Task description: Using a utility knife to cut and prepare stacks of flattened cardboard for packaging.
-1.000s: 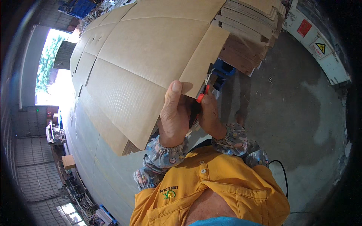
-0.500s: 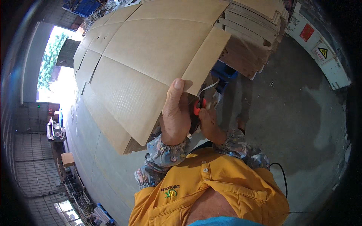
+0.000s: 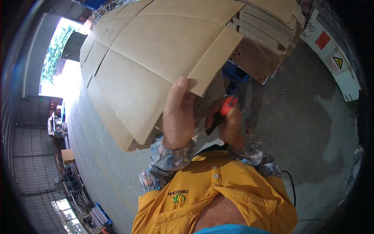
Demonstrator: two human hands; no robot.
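A large flat sheet of creased brown cardboard (image 3: pixel 167 46) spreads in front of me, on top of other sheets. At its near right corner my left hand (image 3: pixel 179 117) is closed on the edge, thumb on top and fingers hidden underneath. To the right of that corner, apart from the board, my right hand (image 3: pixel 232 126) is closed round a red-and-black hand tool (image 3: pixel 229 104). Motion smears the tool, so its exact kind does not show.
Stacked cardboard (image 3: pixel 265 35) stands at the far right, with a blue crate (image 3: pixel 234 74) beside it. A pale cabinet (image 3: pixel 331 58) with warning labels lies beyond on the right. Grey concrete floor (image 3: pixel 300 144) surrounds the work. Machinery (image 3: pixel 57 126) lines the left wall near a bright doorway.
My right hand has moved the tool right and away from the cardboard's corner. A thin pale strip seen by the tool earlier no longer shows. My left hand keeps its hold.
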